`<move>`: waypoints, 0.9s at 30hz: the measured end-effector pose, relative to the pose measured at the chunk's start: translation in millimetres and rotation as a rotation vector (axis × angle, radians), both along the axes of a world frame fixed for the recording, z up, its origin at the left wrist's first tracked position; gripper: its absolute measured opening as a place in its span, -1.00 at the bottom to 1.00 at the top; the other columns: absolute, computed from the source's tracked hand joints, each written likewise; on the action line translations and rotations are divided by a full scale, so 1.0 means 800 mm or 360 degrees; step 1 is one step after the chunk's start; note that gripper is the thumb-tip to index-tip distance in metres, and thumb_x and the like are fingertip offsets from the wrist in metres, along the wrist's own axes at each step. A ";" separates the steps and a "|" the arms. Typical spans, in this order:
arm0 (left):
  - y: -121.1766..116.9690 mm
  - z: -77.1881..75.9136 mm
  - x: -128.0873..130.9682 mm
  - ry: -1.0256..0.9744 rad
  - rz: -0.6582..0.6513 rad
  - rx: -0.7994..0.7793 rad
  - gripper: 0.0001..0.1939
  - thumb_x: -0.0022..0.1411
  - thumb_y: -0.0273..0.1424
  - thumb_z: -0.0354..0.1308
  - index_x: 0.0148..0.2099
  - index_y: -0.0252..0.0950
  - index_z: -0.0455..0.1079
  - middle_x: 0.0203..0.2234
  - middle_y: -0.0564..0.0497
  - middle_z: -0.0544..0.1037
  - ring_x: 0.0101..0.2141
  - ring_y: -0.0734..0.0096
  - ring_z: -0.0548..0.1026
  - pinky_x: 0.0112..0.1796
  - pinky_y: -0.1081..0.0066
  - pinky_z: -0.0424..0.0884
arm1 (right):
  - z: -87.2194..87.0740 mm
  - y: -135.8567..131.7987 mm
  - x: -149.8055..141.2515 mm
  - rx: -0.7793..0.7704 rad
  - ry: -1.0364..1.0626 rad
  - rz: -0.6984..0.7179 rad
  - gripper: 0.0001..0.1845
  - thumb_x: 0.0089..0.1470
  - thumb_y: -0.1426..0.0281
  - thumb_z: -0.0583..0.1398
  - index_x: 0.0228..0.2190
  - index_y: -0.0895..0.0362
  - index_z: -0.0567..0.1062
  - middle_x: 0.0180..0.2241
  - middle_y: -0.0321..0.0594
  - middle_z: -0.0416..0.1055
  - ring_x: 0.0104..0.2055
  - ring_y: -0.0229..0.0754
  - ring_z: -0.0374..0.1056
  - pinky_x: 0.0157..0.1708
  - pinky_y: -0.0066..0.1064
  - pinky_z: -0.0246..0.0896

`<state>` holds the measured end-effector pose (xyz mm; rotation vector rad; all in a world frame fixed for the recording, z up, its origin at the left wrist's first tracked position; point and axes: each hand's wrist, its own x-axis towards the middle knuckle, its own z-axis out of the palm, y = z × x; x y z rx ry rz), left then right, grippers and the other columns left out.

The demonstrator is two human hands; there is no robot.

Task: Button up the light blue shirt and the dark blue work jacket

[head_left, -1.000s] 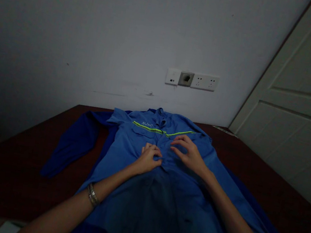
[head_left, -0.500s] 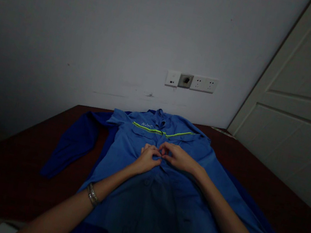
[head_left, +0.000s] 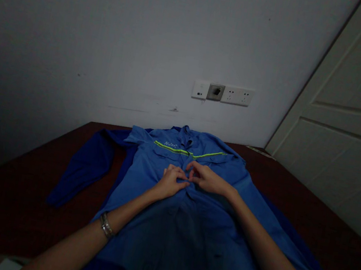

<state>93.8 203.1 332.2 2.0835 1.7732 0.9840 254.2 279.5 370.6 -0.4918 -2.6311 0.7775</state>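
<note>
A blue work jacket (head_left: 149, 171) with a yellow-green stripe across the chest lies front side up, its collar toward the wall. At the middle of its front edge, just below the stripe, my two hands meet. My left hand (head_left: 171, 182), with a metal band on the wrist, pinches the cloth of the front edge. Opposite it, my right hand (head_left: 207, 178) has thumb and fingers bent together at the same spot. Whatever small part lies between the fingertips is hidden. Lower down, the front edges are apart and a button (head_left: 147, 267) shows dimly.
The jacket rests on a dark red-brown table (head_left: 28, 182). One darker blue sleeve (head_left: 87, 167) is spread to the left. Behind stands a pale wall with a row of sockets (head_left: 236, 96); a white panelled door (head_left: 350, 123) is at the right.
My right hand has shifted slightly up, its index finger lifting a little from the left fingertips. My left hand stays almost in place on the jacket's front edge.
</note>
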 end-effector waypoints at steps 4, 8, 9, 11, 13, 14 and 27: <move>-0.001 0.003 0.000 0.0033 -0.0017 0.0025 -0.86 0.05 -0.33 0.18 -0.32 -0.22 0.49 -0.27 0.04 0.49 -0.13 0.28 0.26 -0.09 0.23 0.12 | -0.003 0.007 0.000 -0.0332 0.0063 -0.0022 -0.70 -0.10 0.54 0.12 -0.24 0.17 0.25 -0.46 -0.33 0.37 -0.43 -0.30 0.30 -0.41 -0.49 0.16; -0.002 0.004 0.001 0.0048 -0.0037 0.0050 -0.87 0.05 -0.35 0.18 -0.31 -0.22 0.49 -0.26 0.02 0.48 -0.13 0.28 0.25 -0.09 0.23 0.13 | -0.009 0.012 -0.002 -0.0550 0.0115 -0.0086 -0.65 -0.17 0.56 0.14 -0.25 0.16 0.24 -0.49 -0.35 0.37 -0.44 -0.31 0.30 -0.43 -0.50 0.16; -0.002 0.005 0.001 0.0051 -0.0046 0.0059 -0.87 0.05 -0.35 0.17 -0.31 -0.21 0.48 -0.26 0.03 0.48 -0.13 0.29 0.25 -0.09 0.23 0.12 | -0.010 0.013 -0.003 -0.0588 0.0128 -0.0100 -0.64 -0.18 0.56 0.14 -0.25 0.16 0.24 -0.49 -0.35 0.37 -0.45 -0.31 0.30 -0.44 -0.51 0.15; -0.003 0.006 0.000 0.0063 -0.0059 0.0072 -0.88 0.05 -0.36 0.17 -0.32 -0.20 0.49 -0.26 0.03 0.48 -0.13 0.29 0.25 -0.09 0.23 0.12 | -0.013 0.015 -0.004 -0.0675 0.0156 -0.0126 -0.64 -0.20 0.56 0.15 -0.27 0.16 0.25 -0.51 -0.36 0.37 -0.46 -0.32 0.31 -0.45 -0.51 0.15; -0.003 0.006 -0.002 0.0082 -0.0076 0.0081 -0.89 0.06 -0.35 0.16 -0.33 -0.19 0.49 -0.27 0.03 0.48 -0.13 0.29 0.24 -0.09 0.22 0.11 | -0.015 0.016 -0.005 -0.0774 0.0189 -0.0161 -0.64 -0.21 0.56 0.16 -0.28 0.16 0.25 -0.53 -0.37 0.38 -0.48 -0.32 0.31 -0.46 -0.52 0.15; -0.003 0.006 -0.003 0.0090 -0.0086 0.0084 -0.88 0.06 -0.34 0.16 -0.33 -0.18 0.50 -0.27 0.03 0.48 -0.13 0.28 0.24 -0.09 0.22 0.10 | -0.015 0.016 -0.006 -0.0824 0.0206 -0.0185 -0.64 -0.22 0.57 0.17 -0.29 0.16 0.25 -0.54 -0.38 0.38 -0.49 -0.32 0.31 -0.47 -0.52 0.16; -0.004 0.009 -0.006 0.0119 -0.0144 0.0063 -0.85 0.09 -0.33 0.14 -0.28 -0.19 0.49 -0.28 0.02 0.48 -0.13 0.28 0.25 -0.09 0.23 0.11 | -0.007 0.009 -0.015 -0.1068 0.0076 -0.0691 -0.62 -0.28 0.58 0.19 -0.31 0.20 0.29 -0.66 -0.42 0.34 -0.68 -0.36 0.16 -0.70 -0.56 -0.05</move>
